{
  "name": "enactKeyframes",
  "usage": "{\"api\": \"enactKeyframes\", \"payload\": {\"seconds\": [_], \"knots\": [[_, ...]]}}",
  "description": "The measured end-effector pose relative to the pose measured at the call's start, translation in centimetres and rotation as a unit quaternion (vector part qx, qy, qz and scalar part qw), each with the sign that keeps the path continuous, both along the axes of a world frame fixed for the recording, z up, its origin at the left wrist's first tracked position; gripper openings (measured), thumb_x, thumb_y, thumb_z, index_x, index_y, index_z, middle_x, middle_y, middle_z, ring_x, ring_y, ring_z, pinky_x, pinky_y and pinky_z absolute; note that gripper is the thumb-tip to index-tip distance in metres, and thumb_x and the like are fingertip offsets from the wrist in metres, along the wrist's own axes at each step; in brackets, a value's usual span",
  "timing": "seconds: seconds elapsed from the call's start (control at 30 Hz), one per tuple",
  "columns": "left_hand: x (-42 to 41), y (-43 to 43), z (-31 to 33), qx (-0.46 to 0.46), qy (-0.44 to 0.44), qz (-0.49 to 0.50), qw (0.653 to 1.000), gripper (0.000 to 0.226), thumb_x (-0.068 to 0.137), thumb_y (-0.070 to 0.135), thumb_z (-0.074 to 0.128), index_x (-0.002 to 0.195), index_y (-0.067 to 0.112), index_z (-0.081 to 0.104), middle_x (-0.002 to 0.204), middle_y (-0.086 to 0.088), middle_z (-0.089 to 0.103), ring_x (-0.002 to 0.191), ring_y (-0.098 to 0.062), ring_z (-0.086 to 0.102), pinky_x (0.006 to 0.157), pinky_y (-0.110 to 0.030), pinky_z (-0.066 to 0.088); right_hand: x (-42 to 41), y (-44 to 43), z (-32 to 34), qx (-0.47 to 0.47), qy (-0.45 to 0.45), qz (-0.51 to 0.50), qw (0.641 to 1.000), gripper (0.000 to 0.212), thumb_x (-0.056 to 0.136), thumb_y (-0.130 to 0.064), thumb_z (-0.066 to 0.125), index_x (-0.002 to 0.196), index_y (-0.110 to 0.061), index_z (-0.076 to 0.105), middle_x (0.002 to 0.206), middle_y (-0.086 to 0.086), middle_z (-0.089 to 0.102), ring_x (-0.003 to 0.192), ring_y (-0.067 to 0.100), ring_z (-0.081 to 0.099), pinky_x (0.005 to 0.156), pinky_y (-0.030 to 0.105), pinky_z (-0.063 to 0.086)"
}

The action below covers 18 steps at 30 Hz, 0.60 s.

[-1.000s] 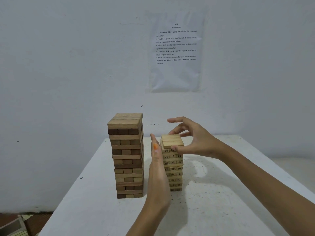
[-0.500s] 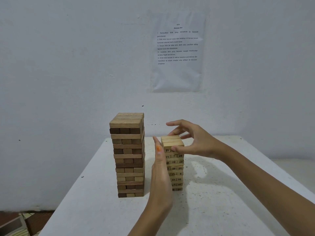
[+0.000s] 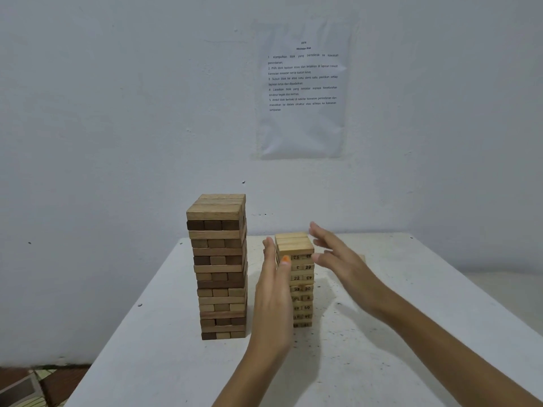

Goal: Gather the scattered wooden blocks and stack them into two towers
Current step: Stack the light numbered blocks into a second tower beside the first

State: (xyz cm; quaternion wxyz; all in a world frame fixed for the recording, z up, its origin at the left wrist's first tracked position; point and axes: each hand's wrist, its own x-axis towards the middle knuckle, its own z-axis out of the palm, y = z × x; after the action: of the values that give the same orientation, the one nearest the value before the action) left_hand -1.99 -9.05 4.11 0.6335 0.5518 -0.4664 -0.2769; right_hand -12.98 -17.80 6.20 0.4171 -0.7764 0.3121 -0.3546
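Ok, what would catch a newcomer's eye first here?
Two block towers on the white table: a taller dark-and-light tower at left, a shorter numbered tower beside it. The left hand and right hand, both open, flank the shorter one. A printed sheet hangs on the wall.

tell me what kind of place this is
Probably a plain indoor room set up for a staged task, not a lived-in space: a bare white wall, a printed instruction sheet stuck to it, and a white table bearing a tall wooden tower and a shorter numbered tower.
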Motion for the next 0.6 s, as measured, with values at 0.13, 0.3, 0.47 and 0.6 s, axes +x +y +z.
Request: {"api": "enactKeyframes", "payload": {"seconds": [0.13, 0.3, 0.47, 0.6], "knots": [[0.3, -0.2, 0.0, 0.011, -0.009, 0.003, 1.0, 0.052, 0.098, 0.048, 0.032, 0.146, 0.049, 0.013, 0.151, 0.032, 0.016, 0.138, 0.009, 0.015, 0.115, -0.027, 0.015, 0.7, 0.7, -1.2, 0.034, -0.008, -0.001, 0.999, 0.057, 0.102, -0.035, 0.039, 0.153, -0.03, 0.014, 0.155, -0.021, 0.021, 0.139, -0.007, 0.02, 0.11, 0.014, 0.017], [0.8, -0.6, -0.1, 0.014, -0.015, 0.001, 1.0, 0.058, 0.092, 0.056, 0.03, 0.147, 0.047, 0.014, 0.153, 0.028, 0.016, 0.14, 0.007, 0.015, 0.116, -0.026, 0.014, 1.6, 1.0, -1.6, 0.029, -0.008, -0.007, 1.0, 0.055, 0.103, -0.038, 0.033, 0.154, -0.03, 0.013, 0.15, -0.019, 0.032, 0.128, -0.012, 0.027, 0.084, -0.007, 0.023], [1.2, -0.8, -0.1, 0.007, -0.018, 0.005, 1.0, 0.064, 0.087, 0.059, 0.026, 0.148, 0.043, 0.016, 0.154, 0.026, 0.017, 0.14, 0.007, 0.015, 0.117, -0.024, 0.013, 2.2, 1.4, -1.3, 0.016, -0.011, -0.022, 1.0, 0.051, 0.105, -0.033, 0.028, 0.153, -0.029, 0.012, 0.121, -0.024, 0.052, 0.086, -0.036, 0.042, 0.076, -0.008, 0.029], [1.3, -1.2, -0.3, -0.01, -0.017, -0.013, 1.0, 0.059, 0.092, 0.054, 0.027, 0.148, 0.041, 0.017, 0.154, 0.025, 0.018, 0.14, 0.008, 0.017, 0.12, -0.029, 0.015, 2.4, 1.2, -1.7, 0.0, -0.016, -0.032, 0.999, 0.052, 0.105, -0.034, 0.027, 0.154, -0.026, 0.012, 0.127, -0.002, 0.058, 0.106, -0.024, 0.045, 0.08, -0.002, 0.035]]}}
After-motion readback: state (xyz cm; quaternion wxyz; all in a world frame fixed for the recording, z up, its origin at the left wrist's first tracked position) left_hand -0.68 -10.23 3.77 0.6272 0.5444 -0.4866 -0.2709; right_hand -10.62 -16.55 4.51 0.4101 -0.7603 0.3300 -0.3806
